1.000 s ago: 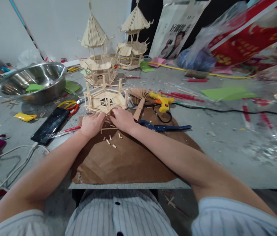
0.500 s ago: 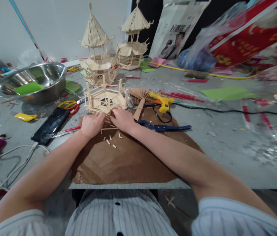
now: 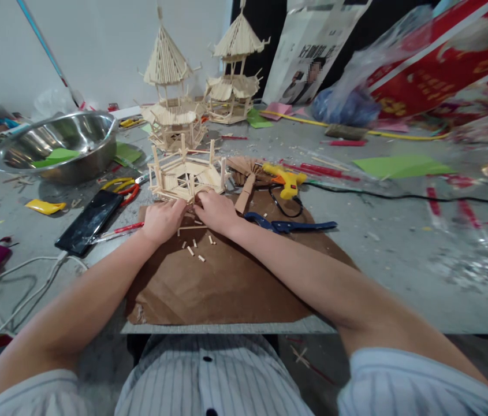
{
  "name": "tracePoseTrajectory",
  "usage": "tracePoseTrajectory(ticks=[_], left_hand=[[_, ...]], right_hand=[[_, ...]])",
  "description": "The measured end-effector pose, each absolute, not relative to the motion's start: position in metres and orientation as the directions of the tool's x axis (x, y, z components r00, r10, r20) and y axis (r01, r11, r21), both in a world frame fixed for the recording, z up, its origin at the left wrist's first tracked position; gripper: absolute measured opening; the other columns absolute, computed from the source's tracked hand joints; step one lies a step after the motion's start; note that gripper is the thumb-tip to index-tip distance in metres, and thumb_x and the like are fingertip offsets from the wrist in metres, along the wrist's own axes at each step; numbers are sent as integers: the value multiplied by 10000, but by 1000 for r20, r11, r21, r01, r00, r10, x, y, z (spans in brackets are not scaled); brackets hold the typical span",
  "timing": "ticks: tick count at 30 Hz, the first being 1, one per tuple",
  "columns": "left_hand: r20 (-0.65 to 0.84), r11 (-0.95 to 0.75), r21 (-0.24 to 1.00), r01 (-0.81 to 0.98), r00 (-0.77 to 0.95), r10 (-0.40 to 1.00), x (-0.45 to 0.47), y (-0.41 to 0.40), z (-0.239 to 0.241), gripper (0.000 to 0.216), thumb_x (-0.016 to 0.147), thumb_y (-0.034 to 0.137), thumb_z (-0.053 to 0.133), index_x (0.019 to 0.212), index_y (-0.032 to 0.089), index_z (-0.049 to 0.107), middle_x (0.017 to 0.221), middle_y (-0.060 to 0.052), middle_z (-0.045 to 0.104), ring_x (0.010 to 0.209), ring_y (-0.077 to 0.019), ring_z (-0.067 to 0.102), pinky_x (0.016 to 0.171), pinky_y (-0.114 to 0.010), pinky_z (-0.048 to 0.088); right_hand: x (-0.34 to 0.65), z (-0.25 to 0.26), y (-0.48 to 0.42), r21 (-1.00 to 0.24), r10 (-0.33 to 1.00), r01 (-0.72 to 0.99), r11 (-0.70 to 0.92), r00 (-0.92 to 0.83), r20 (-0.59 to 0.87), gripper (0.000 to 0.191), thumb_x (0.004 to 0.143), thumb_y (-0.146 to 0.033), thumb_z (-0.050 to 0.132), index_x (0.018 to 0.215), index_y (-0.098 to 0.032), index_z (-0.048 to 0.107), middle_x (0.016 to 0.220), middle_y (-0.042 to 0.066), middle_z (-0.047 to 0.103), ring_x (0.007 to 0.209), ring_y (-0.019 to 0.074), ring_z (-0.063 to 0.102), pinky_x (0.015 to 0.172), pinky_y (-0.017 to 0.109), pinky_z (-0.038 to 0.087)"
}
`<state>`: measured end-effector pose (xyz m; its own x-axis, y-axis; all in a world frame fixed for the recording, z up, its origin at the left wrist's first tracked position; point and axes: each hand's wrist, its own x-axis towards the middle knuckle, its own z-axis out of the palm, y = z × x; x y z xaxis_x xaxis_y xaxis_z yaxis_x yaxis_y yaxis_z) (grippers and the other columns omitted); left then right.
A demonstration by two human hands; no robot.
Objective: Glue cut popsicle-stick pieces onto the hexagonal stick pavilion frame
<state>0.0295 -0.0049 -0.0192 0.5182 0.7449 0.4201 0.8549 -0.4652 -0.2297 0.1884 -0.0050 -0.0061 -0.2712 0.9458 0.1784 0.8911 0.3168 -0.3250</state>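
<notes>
Bare wood, matt paper and shiny metal on a rough, speckled grey worktable (image 3: 399,271).
At the far edge of a creased, matt brown paper sheet (image 3: 226,283) is a stick frame (image 3: 185,176) of pale, unvarnished wood. Left of the sheet are a glossy black phone (image 3: 89,221) and a polished steel bowl (image 3: 59,144). At its far right is a yellow plastic glue gun (image 3: 287,179).

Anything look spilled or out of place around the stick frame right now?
Cut stick bits lie scattered on the brown paper beside the left hand and right hand. A green sheet sits inside the steel bowl. The stick frame looks level.
</notes>
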Motion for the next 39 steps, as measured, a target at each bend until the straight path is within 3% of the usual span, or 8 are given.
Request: tracePoseTrajectory(ticks=[7,39], left_hand=[[425,-479,-182,859,508,749,29,-4,-19,331,904,343,310,811,168,574,707,-71,644,602,-174,594,512,-260,344],[432,-489,-175,854,513,742,29,-5,-18,312,895,314,334,797,169,593,680,-62,627,571,-146,553,502,-247,304]], right_hand=[[188,-6,-5,-320,946,893,317,-271,180,264,843,-304,377,966,-168,568,1131,104,563,984,252,566,794,387,468],[188,-7,-5,-331,943,887,322,-269,196,259,837,-307,389,958,-168,570,1121,96,563,985,244,562,790,383,465]])
